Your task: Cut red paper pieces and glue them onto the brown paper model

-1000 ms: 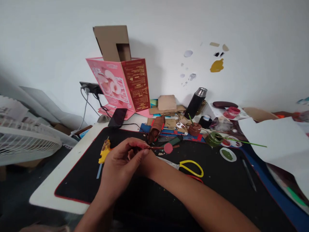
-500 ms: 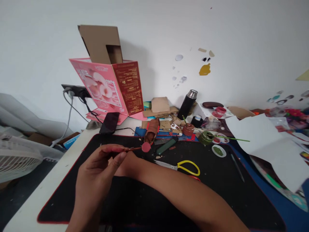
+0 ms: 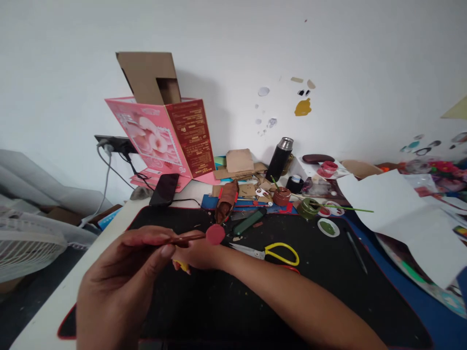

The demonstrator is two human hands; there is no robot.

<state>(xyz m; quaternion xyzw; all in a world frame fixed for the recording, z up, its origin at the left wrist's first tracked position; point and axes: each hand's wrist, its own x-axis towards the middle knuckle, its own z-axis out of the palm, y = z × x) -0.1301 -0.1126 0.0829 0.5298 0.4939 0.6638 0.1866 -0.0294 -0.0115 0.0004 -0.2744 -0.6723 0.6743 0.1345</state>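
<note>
My left hand (image 3: 116, 282) pinches a thin brown stick with a round, flat pinkish-red disc (image 3: 215, 234) at its far end, between thumb and fingers. Just behind it, my right hand (image 3: 199, 250) reaches across from the right, its fingers curled and partly covered by the left hand. A bit of a yellow thing (image 3: 183, 266) shows at the right fingertips; its kind is unclear. Scissors with yellow handles (image 3: 282, 253) lie on the black mat (image 3: 226, 311) beyond my right forearm. Past the disc sits a brown folded cardboard piece (image 3: 227, 199).
A green-handled tool (image 3: 250, 221), a brown paint jar (image 3: 281, 196) and a green paint jar (image 3: 308, 208) with a stick across it stand behind. A black flask (image 3: 280, 158), a phone (image 3: 164, 189) and a pink box (image 3: 146, 131) line the wall. A fan (image 3: 27, 248) is at left.
My left hand has come nearer and moved left and down, with the disc. Part of the yellow thing at my right fingertips now shows. The view has shifted slightly.
</note>
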